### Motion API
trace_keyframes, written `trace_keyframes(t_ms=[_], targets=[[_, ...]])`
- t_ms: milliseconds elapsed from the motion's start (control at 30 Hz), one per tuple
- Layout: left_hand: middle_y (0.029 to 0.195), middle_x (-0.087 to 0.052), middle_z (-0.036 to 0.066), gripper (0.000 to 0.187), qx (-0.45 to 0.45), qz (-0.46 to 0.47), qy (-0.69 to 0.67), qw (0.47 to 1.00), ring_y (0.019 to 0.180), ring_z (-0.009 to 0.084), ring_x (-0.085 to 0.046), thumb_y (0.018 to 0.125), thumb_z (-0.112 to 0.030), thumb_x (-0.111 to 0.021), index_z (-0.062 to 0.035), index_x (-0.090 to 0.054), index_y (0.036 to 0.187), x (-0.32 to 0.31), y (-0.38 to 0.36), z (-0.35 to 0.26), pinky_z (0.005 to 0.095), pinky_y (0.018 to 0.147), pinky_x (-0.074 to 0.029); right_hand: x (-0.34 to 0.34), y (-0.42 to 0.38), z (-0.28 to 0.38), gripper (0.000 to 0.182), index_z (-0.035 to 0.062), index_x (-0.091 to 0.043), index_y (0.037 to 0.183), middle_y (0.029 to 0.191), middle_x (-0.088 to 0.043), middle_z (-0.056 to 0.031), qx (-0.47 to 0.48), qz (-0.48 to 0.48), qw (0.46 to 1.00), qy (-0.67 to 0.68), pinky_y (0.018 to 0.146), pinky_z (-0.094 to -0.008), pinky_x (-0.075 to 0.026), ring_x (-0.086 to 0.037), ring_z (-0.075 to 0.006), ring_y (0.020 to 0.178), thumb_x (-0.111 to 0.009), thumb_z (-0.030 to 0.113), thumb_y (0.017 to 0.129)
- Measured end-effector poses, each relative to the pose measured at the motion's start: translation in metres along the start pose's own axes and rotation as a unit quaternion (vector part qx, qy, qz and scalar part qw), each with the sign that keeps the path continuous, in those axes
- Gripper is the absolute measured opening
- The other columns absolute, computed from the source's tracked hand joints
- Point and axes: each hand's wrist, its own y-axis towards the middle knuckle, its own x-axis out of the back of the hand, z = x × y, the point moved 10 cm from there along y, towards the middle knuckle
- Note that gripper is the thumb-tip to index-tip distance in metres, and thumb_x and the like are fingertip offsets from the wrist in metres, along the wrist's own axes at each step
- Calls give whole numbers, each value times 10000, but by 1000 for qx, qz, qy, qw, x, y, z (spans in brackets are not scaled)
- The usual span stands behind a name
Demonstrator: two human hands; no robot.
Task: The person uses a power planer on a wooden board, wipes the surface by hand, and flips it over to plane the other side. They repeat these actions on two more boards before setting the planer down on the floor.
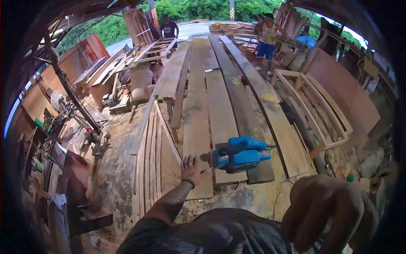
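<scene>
My left hand lies on the near end of a wide wooden plank, its fingers spread and a dark band round the wrist. To its right a blue electric hand planer rests across two neighbouring boards, with neither hand on it. Large and close to the camera, my right hand is raised at the lower right with its fingers curled down and together. Whatever it may hold is hidden behind the fingers.
Wood shavings lie on the long boards, and a small tool rests farther up. A wooden frame stands to the right. Thin strips lean at the left. Two people, one in a dark shirt, stand at the far end.
</scene>
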Motion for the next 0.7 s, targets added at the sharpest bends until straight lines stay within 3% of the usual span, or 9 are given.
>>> trace_keyframes(t_ms=[233, 300, 333, 400, 433, 500, 533, 600, 700], targets=[[1639, -324, 201, 1019, -4, 1, 23, 1000, 1559, 405, -195, 855, -658, -681, -59, -319, 1596, -6, -5, 8, 571, 1273, -116, -1, 8, -5, 286, 0, -602, 1226, 1098, -637, -213, -2, 4, 1000, 15, 550, -514, -607, -722, -393, 743, -479, 218, 1088], [1650, -306, 210, 1020, 4, 5, 22, 1000, 1565, 409, -184, 861, -660, -673, -53, -317, 1599, -9, -4, 11, 578, 1273, -114, -2, 12, -9, 228, 135, -672, 1193, 1079, -636, -140, -43, 26, 998, 26, 599, -460, -588, -686, -329, 797, -522, 265, 1083], [1655, -296, 214, 1020, 9, 15, 21, 1000, 1567, 410, -180, 863, -660, -670, -49, -317, 1599, -6, -4, 10, 580, 1273, -115, -5, 21, -9, 200, 276, -724, 1191, 1101, -625, -72, -87, 40, 995, 3, 645, -404, -573, -649, -264, 844, -563, 305, 1076], [1660, -284, 216, 1018, 12, 18, 17, 1000, 1569, 412, -173, 866, -658, -668, -41, -319, 1597, -5, -5, 8, 581, 1273, -115, -2, 26, -15, 198, 273, -742, 1157, 1073, -637, -70, -109, 70, 992, -1, 645, -397, -566, -648, -265, 845, -572, 335, 1076], [1661, -283, 215, 1017, 8, 9, 15, 1000, 1570, 412, -170, 867, -655, -668, -37, -320, 1596, -6, -4, 9, 580, 1274, -115, 6, 22, -22, 262, 129, -708, 1126, 1025, -660, -137, -87, 86, 992, 16, 600, -447, -574, -684, -330, 799, -539, 325, 1084], [1661, -282, 214, 1019, -1, 7, 8, 1000, 1571, 414, -167, 866, -651, -670, -31, -319, 1595, -11, -5, 10, 577, 1275, -113, 31, -14, -56, 443, -17, -686, 1123, 1000, -697, -210, -116, 42, 992, -24, 629, -484, -581, -720, -384, 771, -526, 393, 1071], [1660, -283, 214, 1023, -7, 10, 3, 1000, 1571, 416, -166, 865, -650, -671, -29, -316, 1596, -12, -3, 11, 576, 1276, -110, 57, -54, -78, 523, -20, -698, 1152, 1023, -711, -215, -165, -17, 983, -83, 703, -471, -580, -720, -373, 788, -546, 470, 1051], [1587, -326, 195, 1012, -25, -13, 25, 999, 1529, 407, -216, 859, -638, -684, -25, -325, 1580, -13, 2, 11, 566, 1250, -162, 113, -130, -135, 684, -28, -648, 1324, 1139, -703, -216, -392, -42, 898, -195, 922, -441, -545, -704, -345, 996, -639, 567, 988], [1412, -416, 153, 975, -39, -54, 73, 995, 1434, 376, -325, 847, -614, -711, -21, -359, 1537, -14, 2, 13, 547, 1186, -277, 204, -306, -196, 800, -8, -552, 1465, 1322, -660, -226, -583, -136, 724, -341, 1028, -495, -506, -632, -379, 1229, -812, 471, 881]])
